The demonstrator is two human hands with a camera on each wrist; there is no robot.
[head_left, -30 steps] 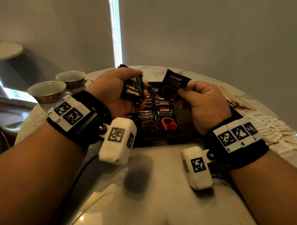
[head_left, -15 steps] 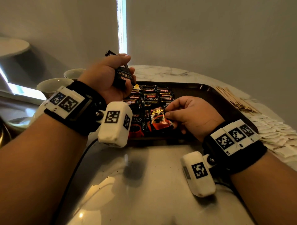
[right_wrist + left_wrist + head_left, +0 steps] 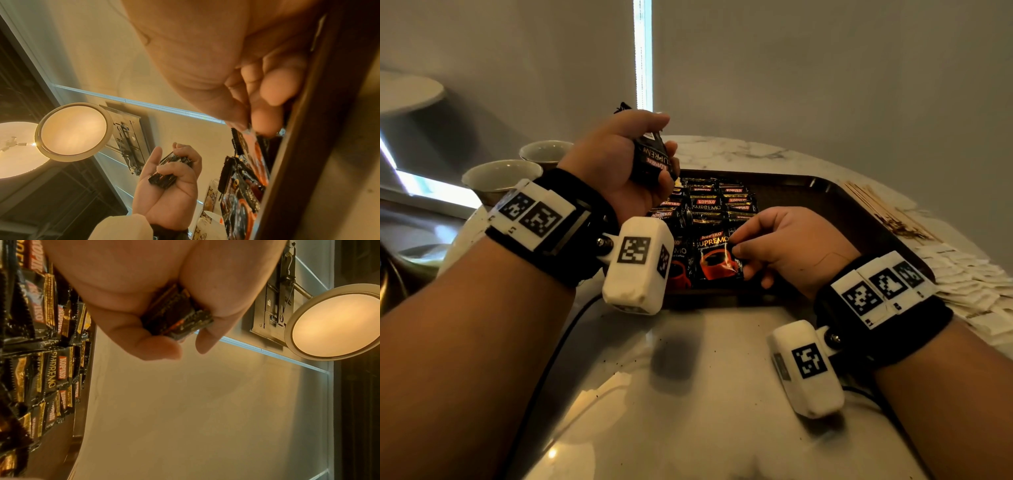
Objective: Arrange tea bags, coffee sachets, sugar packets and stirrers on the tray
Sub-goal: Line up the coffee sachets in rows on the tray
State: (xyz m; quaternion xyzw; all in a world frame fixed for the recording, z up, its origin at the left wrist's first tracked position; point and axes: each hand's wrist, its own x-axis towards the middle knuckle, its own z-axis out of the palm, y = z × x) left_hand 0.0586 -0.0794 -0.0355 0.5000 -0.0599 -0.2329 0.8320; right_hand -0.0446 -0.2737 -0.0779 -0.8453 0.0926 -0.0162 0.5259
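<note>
Gripping a sachet stack (image 3: 176, 318), left hand (image 3: 616, 164); right hand (image 3: 236, 73) apparently pinching one sachet (image 3: 717, 260).

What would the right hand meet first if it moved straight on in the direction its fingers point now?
The right hand points left along the tray's near edge, pinching a coffee sachet. Straight on, that sachet would probably meet the neighbouring sachet first; depth is unclear.

The worktop (image 3: 722, 394) is round, glossy, pale marble. A dark tray (image 3: 859, 212) lies near its far edge. At the left edge stand 2 cups (image 3: 500, 174). Along the right edge, wooden stirrers (image 3: 887, 212) lie beside the tray, with white packets (image 3: 969, 281) heaped nearer. A black cable (image 3: 558, 342) crosses the near left part.
</note>
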